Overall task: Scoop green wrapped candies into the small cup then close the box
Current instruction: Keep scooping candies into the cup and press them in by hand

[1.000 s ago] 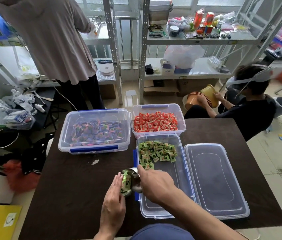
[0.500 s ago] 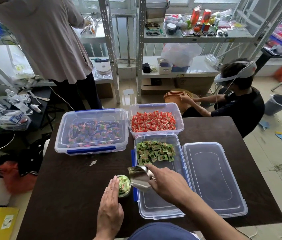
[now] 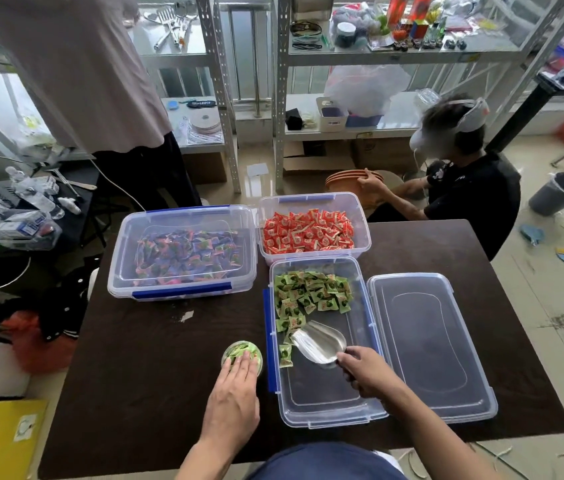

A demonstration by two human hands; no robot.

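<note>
Fingers of our left hand lie flat and spread on the near rim of the small cup, steadying it without closing around it. Our right hand is clamped on the handle of a shiny metal scoop, whose rounded bowl faces up and looks empty, held low inside the open box.

That cup is small, round and clear, filled near its brim with green wrapped candies, and it stands on the table just beside the box's blue left latch. Most of these candies lie in a loose heap at the far end of the box: small square pillows of glossy green film with a dark print. A few strays sit by the scoop's tip. Nearer us the box floor is bare, smooth clear plastic.

We see the clear lid lying flat on the table, touching the box's right side, its moulded panel showing.

Beyond stand 2 more clear tubs: a lidded one with blue clips holding mixed purple and pink sweets, and an open one of red sweets.

Our table is dark brown and matt. Around it are pale floor tiles, grey perforated steel shelving cluttered with small goods, a standing person at left and a seated person at right.
</note>
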